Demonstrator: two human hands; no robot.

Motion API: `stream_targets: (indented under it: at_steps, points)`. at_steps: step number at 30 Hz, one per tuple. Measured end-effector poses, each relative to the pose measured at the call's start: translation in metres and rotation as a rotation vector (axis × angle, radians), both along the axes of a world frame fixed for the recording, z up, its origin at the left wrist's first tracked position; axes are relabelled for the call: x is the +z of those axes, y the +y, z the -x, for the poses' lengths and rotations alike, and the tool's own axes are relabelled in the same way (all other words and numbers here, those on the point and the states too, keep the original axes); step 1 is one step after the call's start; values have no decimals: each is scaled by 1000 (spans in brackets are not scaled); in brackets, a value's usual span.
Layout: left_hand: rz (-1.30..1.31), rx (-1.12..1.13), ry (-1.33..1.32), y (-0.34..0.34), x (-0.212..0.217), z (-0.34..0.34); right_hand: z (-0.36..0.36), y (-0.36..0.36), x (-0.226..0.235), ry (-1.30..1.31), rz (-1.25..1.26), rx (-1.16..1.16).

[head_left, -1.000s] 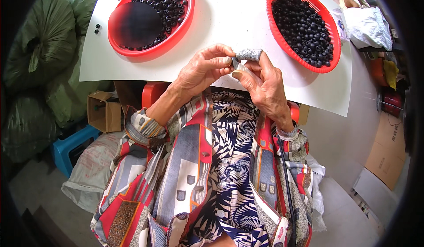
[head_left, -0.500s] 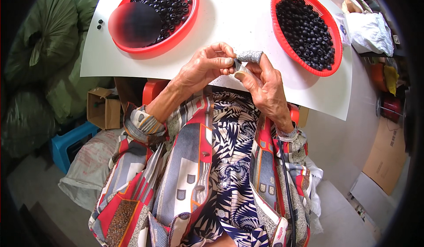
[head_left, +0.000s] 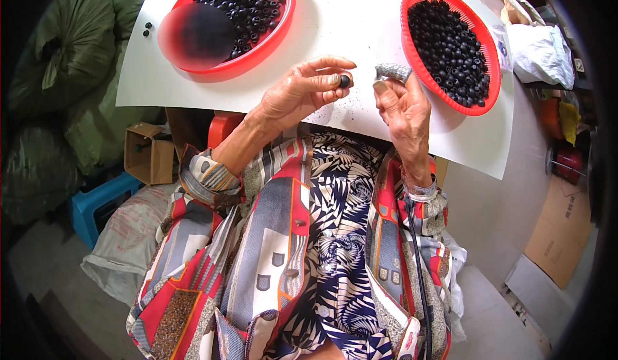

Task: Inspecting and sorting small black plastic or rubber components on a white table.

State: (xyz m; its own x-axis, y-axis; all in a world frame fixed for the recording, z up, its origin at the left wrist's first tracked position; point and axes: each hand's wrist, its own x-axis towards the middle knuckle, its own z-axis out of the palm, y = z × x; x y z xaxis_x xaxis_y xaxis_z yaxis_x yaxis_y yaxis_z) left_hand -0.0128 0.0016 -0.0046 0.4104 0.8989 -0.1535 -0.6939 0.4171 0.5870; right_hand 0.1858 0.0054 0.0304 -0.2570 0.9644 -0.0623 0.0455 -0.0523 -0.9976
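Between the thumb and fingertips of my left hand [head_left: 295, 94] is a small round black plastic piece [head_left: 345, 81], held above the white table's near edge. My right hand [head_left: 409, 116] is apart from it, to the right, with its fingers curled. Its index finger wears a grey knitted wrap [head_left: 394, 71]; whatever lies under the thumb is hidden. Many similar black pieces fill the red basket [head_left: 495, 80] just beyond my right hand. Ring-like black pieces lie in the red tray [head_left: 291, 18] at the far left, part of which is blurred over.
Tiny dark specks dot the white table [head_left: 347, 12] between the two containers. Two loose black pieces [head_left: 147, 29] lie by its left edge. Green sacks [head_left: 61, 51], a cardboard box [head_left: 149, 154] and a blue stool [head_left: 96, 205] stand at left. A white bag [head_left: 539, 51] is at right.
My hands were together at the black piece; now they are apart. The right hand has moved right toward the basket, while the left keeps the piece, which now shows more fully.
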Motion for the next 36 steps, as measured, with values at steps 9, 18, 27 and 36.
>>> stream_targets:
  at_steps: [9,18,27,36]
  points:
    - [-20,27,-43,4,-8,5,4,0,-5,133,153,107]
    - [-82,17,53,2,1,2,14,-6,-15,-9,12,167]
    - [-202,41,193,1,-1,3,11,-6,-2,24,39,139]
    - [-95,34,84,0,-2,1,8,-7,-1,-83,-132,135]
